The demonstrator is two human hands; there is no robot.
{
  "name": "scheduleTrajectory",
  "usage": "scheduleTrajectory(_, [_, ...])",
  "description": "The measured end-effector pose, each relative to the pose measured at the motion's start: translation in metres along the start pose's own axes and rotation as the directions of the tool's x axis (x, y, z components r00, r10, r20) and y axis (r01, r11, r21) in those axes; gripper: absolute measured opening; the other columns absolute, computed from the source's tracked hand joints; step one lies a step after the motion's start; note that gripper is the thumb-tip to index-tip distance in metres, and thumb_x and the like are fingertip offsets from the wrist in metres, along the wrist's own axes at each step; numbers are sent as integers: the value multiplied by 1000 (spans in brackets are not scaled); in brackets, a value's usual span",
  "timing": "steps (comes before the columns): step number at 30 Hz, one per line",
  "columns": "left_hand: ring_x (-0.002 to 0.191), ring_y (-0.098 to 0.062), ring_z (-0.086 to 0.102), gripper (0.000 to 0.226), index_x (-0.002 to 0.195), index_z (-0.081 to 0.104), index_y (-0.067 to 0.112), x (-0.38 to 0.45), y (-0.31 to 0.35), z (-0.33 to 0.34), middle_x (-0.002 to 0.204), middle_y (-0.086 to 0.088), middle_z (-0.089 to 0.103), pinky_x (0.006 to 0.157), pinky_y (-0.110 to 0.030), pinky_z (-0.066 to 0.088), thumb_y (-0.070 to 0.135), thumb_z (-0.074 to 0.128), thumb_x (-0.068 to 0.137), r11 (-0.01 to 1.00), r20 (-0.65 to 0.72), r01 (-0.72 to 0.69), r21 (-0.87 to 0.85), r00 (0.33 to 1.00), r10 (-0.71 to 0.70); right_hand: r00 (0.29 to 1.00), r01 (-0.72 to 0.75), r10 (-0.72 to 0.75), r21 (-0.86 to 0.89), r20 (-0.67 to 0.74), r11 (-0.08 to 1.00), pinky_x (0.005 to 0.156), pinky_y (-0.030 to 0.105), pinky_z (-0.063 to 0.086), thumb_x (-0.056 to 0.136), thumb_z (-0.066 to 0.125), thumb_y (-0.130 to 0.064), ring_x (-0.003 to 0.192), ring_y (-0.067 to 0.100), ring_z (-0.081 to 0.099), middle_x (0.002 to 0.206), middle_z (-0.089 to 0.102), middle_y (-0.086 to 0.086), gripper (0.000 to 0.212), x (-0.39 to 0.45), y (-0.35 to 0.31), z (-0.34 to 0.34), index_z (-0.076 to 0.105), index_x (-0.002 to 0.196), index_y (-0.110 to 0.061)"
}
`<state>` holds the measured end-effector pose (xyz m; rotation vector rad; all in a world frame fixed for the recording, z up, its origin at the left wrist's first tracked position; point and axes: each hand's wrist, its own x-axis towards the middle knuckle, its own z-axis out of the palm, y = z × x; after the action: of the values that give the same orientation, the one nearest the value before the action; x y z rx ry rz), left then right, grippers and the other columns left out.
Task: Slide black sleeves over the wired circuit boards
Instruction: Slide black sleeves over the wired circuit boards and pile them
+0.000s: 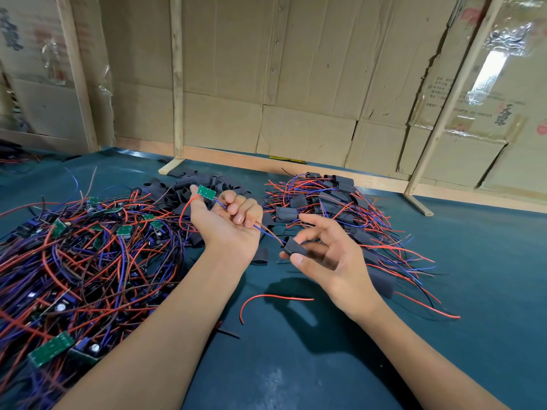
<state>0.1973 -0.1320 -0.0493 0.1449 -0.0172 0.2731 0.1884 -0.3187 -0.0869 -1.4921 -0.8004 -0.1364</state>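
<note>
Big blue-green table (444, 291) as the landmark, spread under everything. Behind its far edge, a brown cardboard wall (296, 84) with pale wooden posts (177, 78).

On the table's left part, a big messy heap of bare boards (74, 261), small green ones tangled in red, blue and dark wires. On the table's far right part, a smaller heap of finished boards (334, 208), each one wrapped in black with red and blue wires sticking out. At the table's far middle, between those two heaps, a pile of empty black sleeves (183, 187).

Above the table's middle, left hand (228, 223) palm up, fingers curled over a pair of thin wires (266, 229), one red and one blue. At the tip of the thumb and first finger, one small green board (206, 192), held up over the sleeve pile. From the fist, the same wires running on toward the other hand.

Just right of that, also above the table's middle, right hand (328, 255), half open, thumb and fingers pinching one black sleeve (293, 247). Wire ends right at the sleeve's mouth; in or only touching, cannot tell.

On the table's near middle, under the hands, one loose red wire (266, 300), lying in a curve.
</note>
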Motion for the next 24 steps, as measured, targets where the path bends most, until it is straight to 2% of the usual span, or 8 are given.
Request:
scheduleTrajectory(4, [44,-13,22,69,57,45,13,0,-2,0,53,2,29,39,-25,20,72,38,92,996,49,-14,91,999,10,1000,-4,4,-13,12,1000,93,39,55,82,74,-5,90,20,70,98,64,-7,55,0,1,0,54,133,-13])
scheduleTrajectory(7, [44,-13,23,69,57,47,13,-1,-3,1,53,2,30,39,-26,21,72,39,91,991,79,-20,132,997,10,999,-29,29,-14,-15,999,91,41,55,82,76,-10,88,31,70,98,63,-6,53,0,2,2,57,131,-15])
scheduleTrajectory(9, [44,-13,23,68,58,47,13,-2,-6,2,54,1,30,41,-26,22,71,39,91,987,90,-2,158,996,-12,998,-49,47,-36,-45,998,86,36,54,80,78,-14,86,36,69,98,64,-6,52,1,4,4,59,128,-19])
scheduleTrajectory(13, [47,-15,23,65,63,47,12,-8,-22,2,56,1,30,45,-26,25,68,38,94,972,70,57,230,995,-75,995,-29,17,-126,-99,992,81,23,50,84,80,-4,77,12,64,98,65,-7,49,3,5,5,61,125,-23])
scheduleTrajectory(16, [50,-17,26,59,70,48,11,-12,-34,2,58,0,32,51,-28,35,63,37,97,954,32,103,283,993,-117,987,15,-51,-230,-153,973,80,13,48,84,79,-2,83,7,66,100,68,-3,46,4,3,3,64,122,-22])
scheduleTrajectory(18, [51,-17,32,56,75,50,10,-13,-37,1,60,-1,37,57,-31,40,59,36,100,937,5,126,325,991,-135,983,14,-66,-287,-173,958,83,14,49,84,80,-5,90,9,67,103,71,-5,41,5,2,1,67,120,-20])
scheduleTrajectory(21, [55,-19,47,53,83,59,7,-12,-40,-1,66,-5,49,71,-33,45,51,37,103,912,-38,134,389,991,-129,988,-21,-42,-404,-146,914,88,24,52,83,82,-10,101,11,68,108,73,-10,34,6,0,-3,70,114,-18])
scheduleTrajectory(24, [59,-20,58,46,91,63,9,-10,-41,-2,66,-5,57,76,-36,52,43,35,107,863,-72,136,487,991,-115,995,-2,-53,-573,-80,819,88,22,51,81,85,-16,93,4,65,105,72,-8,31,7,1,-5,74,110,-16])
